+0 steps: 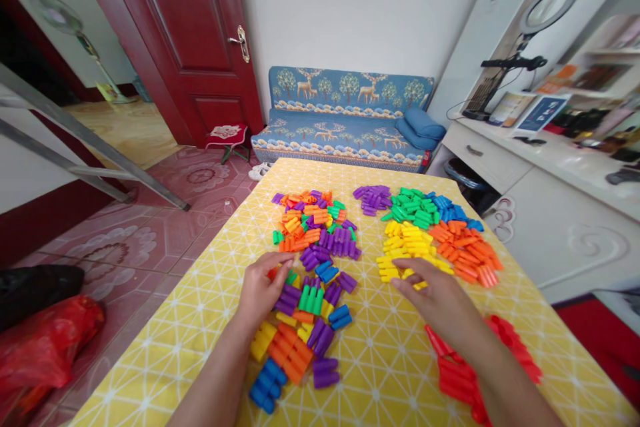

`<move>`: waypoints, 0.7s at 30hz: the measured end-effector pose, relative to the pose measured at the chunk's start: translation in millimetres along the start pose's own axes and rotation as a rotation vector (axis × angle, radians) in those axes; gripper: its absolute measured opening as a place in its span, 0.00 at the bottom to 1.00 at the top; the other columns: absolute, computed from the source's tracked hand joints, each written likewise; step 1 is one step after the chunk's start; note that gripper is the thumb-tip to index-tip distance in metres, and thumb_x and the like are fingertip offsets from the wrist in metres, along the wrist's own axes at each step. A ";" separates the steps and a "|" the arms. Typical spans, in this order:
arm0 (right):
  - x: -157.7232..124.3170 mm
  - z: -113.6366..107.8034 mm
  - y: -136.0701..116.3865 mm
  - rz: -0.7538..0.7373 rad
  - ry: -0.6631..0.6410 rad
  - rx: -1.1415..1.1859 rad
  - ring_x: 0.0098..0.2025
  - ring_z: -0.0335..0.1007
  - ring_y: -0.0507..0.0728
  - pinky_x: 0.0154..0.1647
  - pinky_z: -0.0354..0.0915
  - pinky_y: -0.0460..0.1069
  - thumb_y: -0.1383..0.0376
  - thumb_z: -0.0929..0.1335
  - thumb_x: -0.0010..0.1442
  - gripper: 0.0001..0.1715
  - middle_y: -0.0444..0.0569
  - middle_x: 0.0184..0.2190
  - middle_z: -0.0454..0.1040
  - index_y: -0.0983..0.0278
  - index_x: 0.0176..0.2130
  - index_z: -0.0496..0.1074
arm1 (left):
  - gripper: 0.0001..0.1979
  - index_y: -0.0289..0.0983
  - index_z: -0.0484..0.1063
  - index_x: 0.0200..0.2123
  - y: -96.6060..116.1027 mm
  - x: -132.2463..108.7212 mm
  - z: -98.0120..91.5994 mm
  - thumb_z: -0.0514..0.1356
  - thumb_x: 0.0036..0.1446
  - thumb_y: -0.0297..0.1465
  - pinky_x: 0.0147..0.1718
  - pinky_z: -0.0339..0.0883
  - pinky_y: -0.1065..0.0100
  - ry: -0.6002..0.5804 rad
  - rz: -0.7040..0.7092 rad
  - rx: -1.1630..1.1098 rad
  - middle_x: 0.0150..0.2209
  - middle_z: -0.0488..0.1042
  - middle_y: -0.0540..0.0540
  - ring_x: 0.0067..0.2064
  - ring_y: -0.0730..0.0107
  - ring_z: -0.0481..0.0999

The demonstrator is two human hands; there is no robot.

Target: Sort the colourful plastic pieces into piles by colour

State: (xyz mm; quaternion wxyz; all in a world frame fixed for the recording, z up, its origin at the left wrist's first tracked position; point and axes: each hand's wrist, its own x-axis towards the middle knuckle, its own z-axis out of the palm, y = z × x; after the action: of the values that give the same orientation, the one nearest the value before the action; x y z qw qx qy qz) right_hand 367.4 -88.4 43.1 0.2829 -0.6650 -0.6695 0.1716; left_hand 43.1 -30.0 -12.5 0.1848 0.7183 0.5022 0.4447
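My left hand (pixel 261 285) is over the left side of a mixed pile of plastic building blocks (pixel 313 300), thumb and index fingertips drawn together. Anything between them is too small to make out; a red and a green piece show beside the thumb. My right hand (pixel 440 290) reaches over the near edge of the yellow blocks (pixel 407 240), thumb and index finger apart with yellow pieces visible between and below. Sorted heaps lie around it: purple blocks (pixel 373 199), green blocks (pixel 414 207), blue blocks (pixel 453 211) and orange blocks (pixel 467 250). Red blocks (pixel 457 377) lie partly hidden under my right forearm.
A yellow patterned cloth (pixel 200 347) covers the table. Beyond it stands a blue sofa (pixel 340 127). On the right is a white dresser (pixel 560 213) with a ring light (pixel 550 7). To the left are a metal ladder (pixel 110 173), a small stool (pixel 227 135) and a red bag (pixel 50 340).
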 end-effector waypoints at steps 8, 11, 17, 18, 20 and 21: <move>-6.1 120.4 -57.3 -0.209 0.021 0.017 0.57 0.59 0.65 0.57 0.58 0.61 0.70 0.68 0.49 0.35 0.55 0.56 0.63 0.61 0.57 0.64 | 0.12 0.36 0.77 0.39 -29.0 4.7 -20.4 0.58 0.55 0.35 0.45 0.70 0.59 0.033 -0.123 0.103 0.40 0.78 0.42 0.42 0.61 0.77; -7.2 135.3 -57.3 -0.213 0.065 0.008 0.57 0.58 0.65 0.57 0.57 0.63 0.71 0.66 0.51 0.35 0.53 0.55 0.65 0.59 0.58 0.62 | 0.16 0.38 0.75 0.45 -32.2 2.9 -27.4 0.59 0.51 0.31 0.50 0.67 0.57 -0.118 -0.038 0.128 0.46 0.76 0.41 0.48 0.59 0.74; -8.3 142.3 -50.0 -0.237 0.132 0.058 0.56 0.59 0.63 0.56 0.57 0.62 0.70 0.64 0.55 0.32 0.50 0.55 0.65 0.56 0.58 0.61 | 0.18 0.39 0.76 0.44 -41.0 -0.8 -32.7 0.59 0.47 0.25 0.50 0.67 0.56 -0.254 0.010 0.119 0.46 0.76 0.42 0.48 0.59 0.75; -8.0 143.1 -48.7 -0.245 0.142 0.070 0.56 0.59 0.62 0.56 0.57 0.62 0.70 0.64 0.55 0.32 0.50 0.54 0.65 0.56 0.58 0.61 | 0.17 0.38 0.76 0.44 -41.5 -0.3 -31.1 0.59 0.48 0.26 0.48 0.69 0.56 -0.228 -0.012 0.116 0.44 0.77 0.42 0.46 0.59 0.76; -7.2 143.9 -47.3 -0.266 0.160 0.094 0.55 0.59 0.62 0.56 0.58 0.61 0.70 0.64 0.55 0.30 0.50 0.54 0.66 0.57 0.57 0.62 | 0.15 0.37 0.76 0.43 -40.0 1.2 -26.4 0.57 0.51 0.28 0.43 0.72 0.59 -0.159 -0.076 0.090 0.41 0.79 0.42 0.42 0.60 0.77; -6.9 143.6 -47.4 -0.275 0.172 0.105 0.56 0.59 0.61 0.56 0.58 0.61 0.70 0.64 0.56 0.29 0.50 0.53 0.66 0.57 0.57 0.63 | 0.15 0.37 0.76 0.44 -37.7 2.1 -23.8 0.57 0.53 0.30 0.40 0.72 0.61 -0.123 -0.111 0.069 0.42 0.79 0.42 0.40 0.61 0.78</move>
State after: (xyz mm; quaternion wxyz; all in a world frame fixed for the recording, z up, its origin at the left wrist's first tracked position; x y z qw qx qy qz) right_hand 242.4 -76.9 -41.3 0.3943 -0.5635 -0.7178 0.1083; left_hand 2.8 -16.4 -25.7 0.2149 0.7214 0.5437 0.3712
